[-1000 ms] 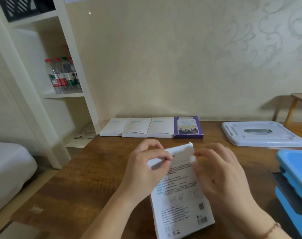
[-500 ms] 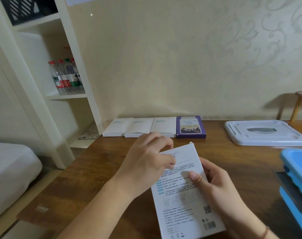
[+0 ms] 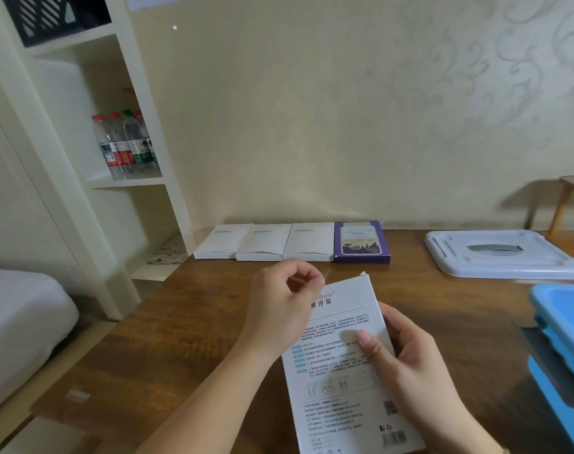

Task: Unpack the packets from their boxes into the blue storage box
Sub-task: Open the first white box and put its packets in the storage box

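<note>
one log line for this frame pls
phase: opening box | right hand: holds white box | left hand: pinches at its top end | blue storage box: right edge

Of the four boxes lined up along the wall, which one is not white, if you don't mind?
The purple box at the right end of the row; the three to its left are white.

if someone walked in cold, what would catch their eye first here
Probably the white box held up over the wooden table, printed back facing the camera: the right hand grips its edge while the left hand pinches at its top corner. Next, the row of three white boxes and a purple box against the wall, and the blue storage box at the right edge.
</note>
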Action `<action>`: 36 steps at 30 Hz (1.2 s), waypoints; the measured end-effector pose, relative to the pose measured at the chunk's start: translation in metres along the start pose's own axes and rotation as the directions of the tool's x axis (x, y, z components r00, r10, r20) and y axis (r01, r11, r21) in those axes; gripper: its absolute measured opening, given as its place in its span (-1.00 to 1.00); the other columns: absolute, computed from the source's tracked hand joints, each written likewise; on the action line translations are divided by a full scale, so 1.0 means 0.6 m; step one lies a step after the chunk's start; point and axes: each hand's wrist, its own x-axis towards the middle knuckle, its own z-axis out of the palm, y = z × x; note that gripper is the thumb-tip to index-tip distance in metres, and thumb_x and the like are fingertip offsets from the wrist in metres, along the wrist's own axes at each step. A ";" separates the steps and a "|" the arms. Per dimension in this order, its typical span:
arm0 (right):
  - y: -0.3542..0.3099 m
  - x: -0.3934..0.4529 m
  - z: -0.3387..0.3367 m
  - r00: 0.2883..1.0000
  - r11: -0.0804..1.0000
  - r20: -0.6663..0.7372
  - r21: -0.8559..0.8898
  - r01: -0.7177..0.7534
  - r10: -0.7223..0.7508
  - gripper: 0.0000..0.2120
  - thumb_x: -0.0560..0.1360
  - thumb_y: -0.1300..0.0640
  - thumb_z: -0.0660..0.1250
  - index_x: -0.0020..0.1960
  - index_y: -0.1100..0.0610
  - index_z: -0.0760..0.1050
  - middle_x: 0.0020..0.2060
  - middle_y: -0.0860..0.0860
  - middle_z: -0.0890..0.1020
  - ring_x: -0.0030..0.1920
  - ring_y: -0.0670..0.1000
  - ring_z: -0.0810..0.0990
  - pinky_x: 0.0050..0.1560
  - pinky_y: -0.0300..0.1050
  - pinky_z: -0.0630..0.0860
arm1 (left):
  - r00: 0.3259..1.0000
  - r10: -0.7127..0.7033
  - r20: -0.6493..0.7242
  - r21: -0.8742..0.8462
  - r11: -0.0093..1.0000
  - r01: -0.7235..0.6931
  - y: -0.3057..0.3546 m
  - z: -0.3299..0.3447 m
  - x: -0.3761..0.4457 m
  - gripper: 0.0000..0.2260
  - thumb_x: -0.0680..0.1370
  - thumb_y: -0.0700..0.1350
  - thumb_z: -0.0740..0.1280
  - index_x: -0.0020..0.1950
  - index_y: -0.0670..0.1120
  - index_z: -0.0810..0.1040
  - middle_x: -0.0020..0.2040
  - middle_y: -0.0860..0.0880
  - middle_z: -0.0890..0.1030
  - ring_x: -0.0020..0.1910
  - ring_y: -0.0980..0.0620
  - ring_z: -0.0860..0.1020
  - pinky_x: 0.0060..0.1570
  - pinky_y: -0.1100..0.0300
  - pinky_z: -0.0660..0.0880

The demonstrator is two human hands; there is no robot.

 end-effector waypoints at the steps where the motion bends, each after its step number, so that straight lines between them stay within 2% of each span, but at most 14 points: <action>1: 0.000 -0.002 0.000 1.000 1.000 -0.005 -0.005 0.005 -0.005 -0.59 0.43 -0.03 0.39 0.27 -0.07 0.52 0.06 -0.06 0.70 0.03 0.01 0.70 -0.03 0.05 0.63 | 0.998 -0.056 0.006 -0.045 0.997 0.056 0.002 0.000 0.003 -0.86 0.54 -0.16 0.41 -0.21 0.01 0.61 -0.27 0.15 0.64 -0.26 0.18 0.62 -0.39 0.41 0.44; 4: -0.004 -0.006 -0.002 1.000 1.000 -0.020 -0.019 0.017 -0.017 -0.58 0.43 -0.01 0.39 0.28 -0.07 0.51 0.05 -0.07 0.71 0.02 0.01 0.70 -0.02 0.10 0.64 | 0.982 -0.178 0.057 -0.152 0.971 0.185 0.010 -0.003 0.013 -0.82 0.56 -0.18 0.38 -0.24 -0.05 0.61 -0.34 0.07 0.63 -0.35 0.12 0.62 -0.41 0.33 0.45; 8: -0.009 -0.011 -0.004 0.999 0.999 -0.032 -0.028 0.035 -0.036 -0.64 0.48 0.00 0.41 0.27 -0.07 0.51 0.05 -0.07 0.71 0.03 0.00 0.70 0.01 0.13 0.63 | 0.905 -0.343 0.254 -0.299 0.861 0.410 0.018 -0.012 0.023 -0.73 0.58 -0.22 0.34 -0.32 -0.07 0.59 -0.36 -0.01 0.60 -0.38 0.04 0.60 -0.33 0.16 0.46; 11: -0.012 -0.013 -0.004 0.999 0.999 -0.028 -0.025 0.045 -0.046 -0.64 0.48 0.06 0.39 0.28 -0.06 0.51 0.05 -0.08 0.71 0.04 0.00 0.70 -0.01 0.09 0.65 | 0.861 -0.401 0.314 -0.346 0.796 0.497 0.020 -0.015 0.024 -0.73 0.59 -0.20 0.32 -0.32 -0.10 0.56 -0.37 -0.04 0.58 -0.40 0.01 0.60 -0.36 0.19 0.46; 16: -0.011 -0.017 -0.003 0.995 0.995 -0.011 -0.039 0.094 -0.094 -0.62 0.44 -0.04 0.39 0.25 -0.16 0.52 0.09 -0.08 0.69 0.07 -0.01 0.68 -0.03 -0.01 0.64 | 0.867 -0.444 0.227 -0.381 0.779 0.499 0.026 -0.013 0.025 -0.72 0.64 -0.07 0.27 -0.24 -0.15 0.50 -0.30 -0.11 0.66 -0.33 -0.11 0.68 -0.43 0.19 0.49; 19: -0.014 -0.018 -0.008 0.997 0.996 -0.003 0.017 0.082 -0.082 -0.67 0.43 -0.04 0.41 0.19 -0.19 0.54 0.06 -0.03 0.70 0.04 0.03 0.69 -0.08 -0.07 0.64 | 0.917 -0.342 0.205 -0.398 0.827 0.397 0.031 -0.015 0.024 -0.75 0.63 -0.10 0.27 -0.20 -0.18 0.50 -0.32 -0.05 0.62 -0.33 -0.07 0.66 -0.44 0.21 0.48; 21: -0.025 -0.011 -0.012 0.999 0.995 0.020 0.089 0.045 -0.047 -0.61 0.39 -0.18 0.43 0.19 -0.19 0.53 0.05 0.00 0.70 0.05 0.07 0.69 -0.03 0.00 0.62 | 0.937 -0.291 0.193 -0.417 0.840 0.347 0.035 -0.017 0.024 -0.78 0.60 -0.16 0.29 -0.21 -0.21 0.53 -0.32 -0.06 0.60 -0.41 0.02 0.57 -0.45 0.26 0.44; 23: -0.046 0.009 -0.020 0.999 0.991 -0.035 0.128 0.038 -0.034 -0.48 0.32 -0.29 0.40 0.25 -0.20 0.49 0.10 -0.03 0.68 0.11 0.02 0.66 0.08 0.08 0.54 | 0.946 -0.267 0.185 -0.434 0.842 0.322 0.039 -0.018 0.024 -0.80 0.57 -0.19 0.31 -0.22 -0.26 0.53 -0.31 -0.08 0.60 -0.46 0.06 0.51 -0.46 0.29 0.41; 26: -0.094 0.055 -0.027 0.998 0.998 -0.017 0.020 0.055 -0.055 -0.56 0.33 -0.27 0.40 0.17 -0.18 0.55 0.06 -0.06 0.69 0.03 -0.11 0.66 0.00 -0.11 0.51 | 0.943 -0.256 0.211 -0.431 0.842 0.325 0.044 -0.016 0.024 -0.79 0.56 -0.16 0.31 -0.20 -0.28 0.51 -0.30 -0.08 0.59 -0.45 0.03 0.55 -0.46 0.28 0.42; 28: -0.118 0.080 -0.025 0.999 0.998 0.003 -0.043 0.043 -0.043 -0.79 0.42 -0.12 0.44 0.02 -0.10 0.62 -0.11 -0.01 0.73 -0.21 -0.14 0.64 -0.19 -0.25 0.48 | 0.934 -0.249 0.255 -0.457 0.821 0.343 0.044 -0.015 0.025 -0.82 0.54 -0.11 0.34 -0.19 -0.19 0.54 -0.26 -0.10 0.60 -0.41 -0.01 0.57 -0.41 0.23 0.44; 30: -0.124 0.093 -0.023 0.998 0.993 -0.028 -0.105 0.048 -0.051 -0.98 0.47 0.07 0.46 -0.10 -0.01 0.64 -0.24 0.05 0.72 -0.30 -0.08 0.61 -0.23 -0.16 0.49 | 0.921 -0.244 0.305 -0.499 0.782 0.373 0.039 -0.020 0.023 -0.83 0.47 -0.02 0.40 -0.15 -0.12 0.55 -0.19 -0.13 0.63 -0.33 -0.05 0.58 -0.30 0.17 0.44; 32: -0.119 0.090 -0.024 0.997 0.987 -0.051 -0.148 0.057 -0.065 -0.94 0.46 0.06 0.47 -0.16 0.04 0.65 -0.28 0.11 0.70 -0.32 -0.05 0.58 -0.24 -0.08 0.47 | 0.893 -0.271 0.359 -0.520 0.736 0.433 0.027 -0.027 0.012 -0.76 0.39 0.08 0.44 -0.10 -0.06 0.59 -0.12 -0.11 0.66 -0.21 -0.04 0.63 -0.11 0.09 0.45; 34: -0.116 0.082 -0.025 0.998 0.989 -0.009 -0.141 0.055 -0.056 -0.80 0.43 -0.08 0.48 -0.15 0.06 0.66 -0.26 0.12 0.69 -0.30 -0.06 0.57 -0.24 -0.12 0.46 | 0.873 -0.300 0.386 -0.549 0.686 0.478 0.009 -0.027 -0.009 -0.72 0.39 0.15 0.44 -0.11 -0.04 0.65 -0.09 -0.11 0.68 -0.10 -0.07 0.63 0.03 -0.01 0.43; 36: -0.115 0.077 -0.026 0.999 0.987 0.034 -0.154 0.038 -0.033 -0.83 0.40 -0.03 0.52 -0.14 0.06 0.66 -0.27 0.07 0.70 -0.29 -0.05 0.60 -0.26 -0.17 0.49 | 0.835 -0.413 0.364 -0.563 0.617 0.550 -0.006 -0.020 -0.031 -0.67 0.39 0.21 0.40 -0.13 -0.04 0.67 -0.09 -0.15 0.67 -0.10 -0.11 0.63 0.00 -0.03 0.46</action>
